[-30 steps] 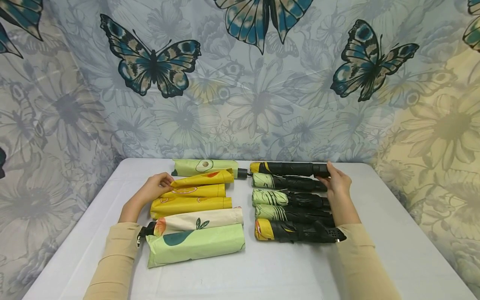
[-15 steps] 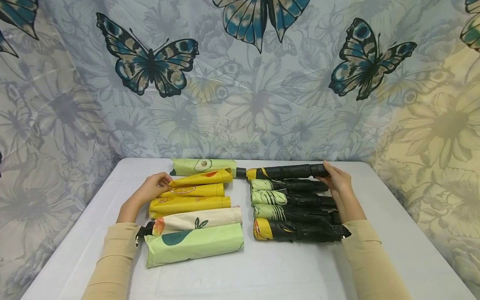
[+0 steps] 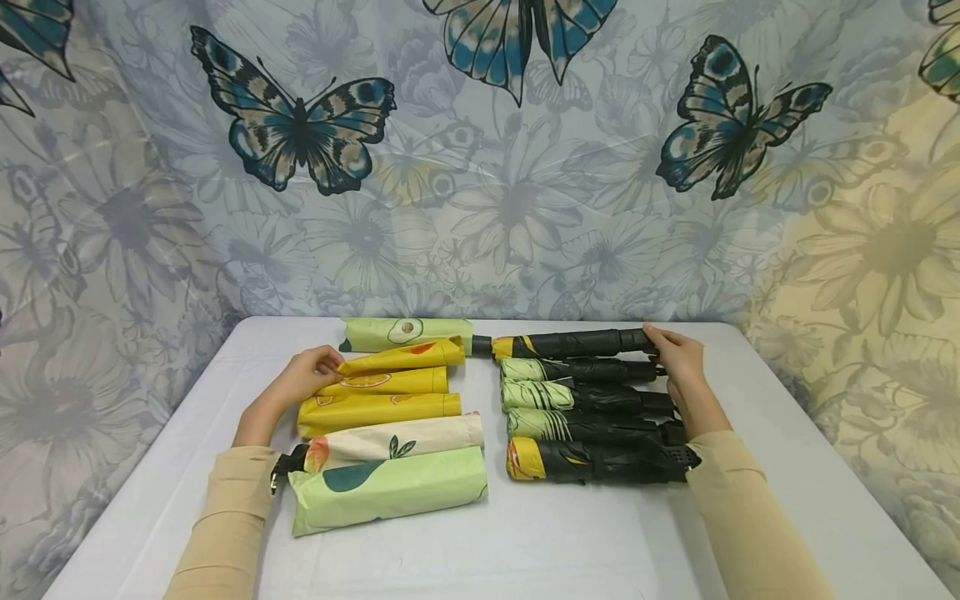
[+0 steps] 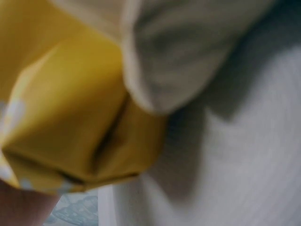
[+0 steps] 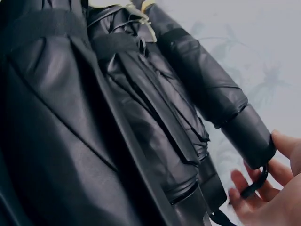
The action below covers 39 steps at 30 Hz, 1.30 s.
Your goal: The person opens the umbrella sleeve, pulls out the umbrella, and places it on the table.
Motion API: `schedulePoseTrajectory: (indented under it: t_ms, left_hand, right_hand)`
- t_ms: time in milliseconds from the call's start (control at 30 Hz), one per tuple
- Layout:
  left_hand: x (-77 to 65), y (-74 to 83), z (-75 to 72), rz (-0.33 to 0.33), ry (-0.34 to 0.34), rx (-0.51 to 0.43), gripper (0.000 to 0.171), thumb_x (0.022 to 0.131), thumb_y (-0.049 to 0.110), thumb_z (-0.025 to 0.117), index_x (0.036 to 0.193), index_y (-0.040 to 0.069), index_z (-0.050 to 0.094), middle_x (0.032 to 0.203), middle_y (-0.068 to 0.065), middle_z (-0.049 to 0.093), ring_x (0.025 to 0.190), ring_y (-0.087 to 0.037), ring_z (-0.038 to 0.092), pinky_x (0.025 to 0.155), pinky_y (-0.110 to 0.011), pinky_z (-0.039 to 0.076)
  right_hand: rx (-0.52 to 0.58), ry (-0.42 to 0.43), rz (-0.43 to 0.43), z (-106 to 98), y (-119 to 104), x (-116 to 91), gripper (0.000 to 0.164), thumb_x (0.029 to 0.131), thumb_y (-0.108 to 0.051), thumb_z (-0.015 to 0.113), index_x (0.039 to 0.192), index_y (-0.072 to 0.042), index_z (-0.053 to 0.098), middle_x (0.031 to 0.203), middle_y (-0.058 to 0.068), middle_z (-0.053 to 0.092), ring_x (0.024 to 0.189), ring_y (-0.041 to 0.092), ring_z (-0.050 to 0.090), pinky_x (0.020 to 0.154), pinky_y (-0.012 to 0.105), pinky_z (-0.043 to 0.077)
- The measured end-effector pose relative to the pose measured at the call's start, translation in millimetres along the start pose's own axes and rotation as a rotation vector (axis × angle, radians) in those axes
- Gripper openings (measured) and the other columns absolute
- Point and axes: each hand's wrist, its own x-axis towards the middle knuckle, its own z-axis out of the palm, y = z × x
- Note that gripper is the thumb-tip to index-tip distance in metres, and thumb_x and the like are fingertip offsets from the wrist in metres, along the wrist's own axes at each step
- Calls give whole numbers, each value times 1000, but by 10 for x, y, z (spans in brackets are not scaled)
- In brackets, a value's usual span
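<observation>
In the head view my right hand (image 3: pixel 678 358) holds the handle end of a black folded umbrella (image 3: pixel 585 342) with a yellow tip, at the back of the right-hand row. The right wrist view shows thumb and fingers at its black handle (image 5: pixel 248 136), a wrist strap hanging among them. My left hand (image 3: pixel 303 375) pinches the left end of a yellow umbrella sleeve (image 3: pixel 405 357). Behind it lies a green avocado-print sleeve (image 3: pixel 375 333); a black handle (image 3: pixel 482 346) juts from its right end, right at the yellow tip. Blurred yellow fabric (image 4: pixel 80 117) fills much of the left wrist view.
Two more yellow sleeves (image 3: pixel 397 406), a cream sleeve (image 3: pixel 435 435) and a pale green sleeve (image 3: pixel 405 487) lie toward the front left. Several folded umbrellas (image 3: pixel 600 429) with green or yellow tips line the right. Patterned cloth (image 3: pixel 480 208) hangs behind the white table (image 3: pixel 525 550).
My right hand has slid the back umbrella slightly left, bringing its yellow tip up to the black handle. The left hand keeps its grip on the yellow sleeve.
</observation>
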Motion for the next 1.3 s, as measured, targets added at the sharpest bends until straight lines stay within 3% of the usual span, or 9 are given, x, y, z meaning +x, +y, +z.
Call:
schedulePoseTrajectory:
  t_ms: [67, 167, 233, 300, 533, 867, 1067, 1300]
  left_hand:
    - [-2, -2, 1, 3, -3, 0, 19, 93, 3, 62, 110, -3, 60, 104, -22, 65, 95, -30, 64, 85, -44, 55]
    - [-3, -6, 2, 3, -4, 1, 19, 93, 3, 62, 110, -3, 60, 104, -21, 65, 95, -30, 64, 84, -44, 55]
    - [-2, -11, 2, 2, -3, 3, 19, 93, 4, 62, 110, -3, 60, 103, -21, 65, 94, -30, 64, 84, -44, 55]
    - [1, -17, 2, 3, 1, 3, 19, 93, 3, 62, 110, -3, 61, 103, -21, 65, 94, -30, 64, 84, -44, 55]
    - [9, -24, 0, 3, -1, 2, 19, 92, 3, 62, 110, -3, 61, 103, -21, 65, 94, -29, 63, 84, -44, 55]
    - [7, -11, 3, 3, -2, 5, 19, 92, 3, 62, 110, -3, 61, 103, -21, 65, 94, -30, 63, 85, -45, 55]
    - [15, -23, 7, -1, 1, 5, 19, 92, 3, 62, 110, -3, 61, 102, -21, 65, 94, -29, 64, 84, -44, 55]
    - [13, -27, 5, 2, 4, 0, 19, 92, 2, 62, 109, -4, 61, 102, -21, 65, 94, -29, 64, 84, -43, 55]
  right_hand:
    - [-54, -5, -18, 12, 13, 9, 61, 98, -44, 52, 143, -4, 48, 95, -9, 55, 88, 6, 55, 94, 29, 47]
    - [-80, -27, -34, 33, 34, 23, 60, 100, -43, 47, 145, -3, 44, 118, 10, 59, 111, 23, 54, 106, 40, 43]
    - [-82, -45, -36, 45, 52, 40, 60, 102, -41, 44, 147, -2, 41, 138, 22, 50, 127, 33, 46, 112, 44, 39]
    - [-76, -61, -30, 56, 71, 62, 60, 102, -40, 42, 148, -1, 38, 149, 24, 39, 136, 37, 39, 116, 47, 35]
    - [-66, -65, -55, 88, 144, 107, 58, 103, -38, 41, 147, 0, 40, 151, 22, 38, 137, 32, 38, 119, 43, 32]
    - [-91, -208, -64, 42, 246, 99, 63, 101, -26, 49, 155, -5, 22, 162, 21, 16, 150, 40, 16, 124, 50, 18]
    - [-102, -256, -52, 30, 250, 104, 66, 99, -17, 48, 156, -6, 17, 163, 20, 11, 150, 41, 13, 124, 51, 17]
    - [-137, -293, -35, 10, 255, 103, 65, 100, -19, 45, 156, -5, 14, 163, 22, 2, 150, 44, 7, 124, 56, 12]
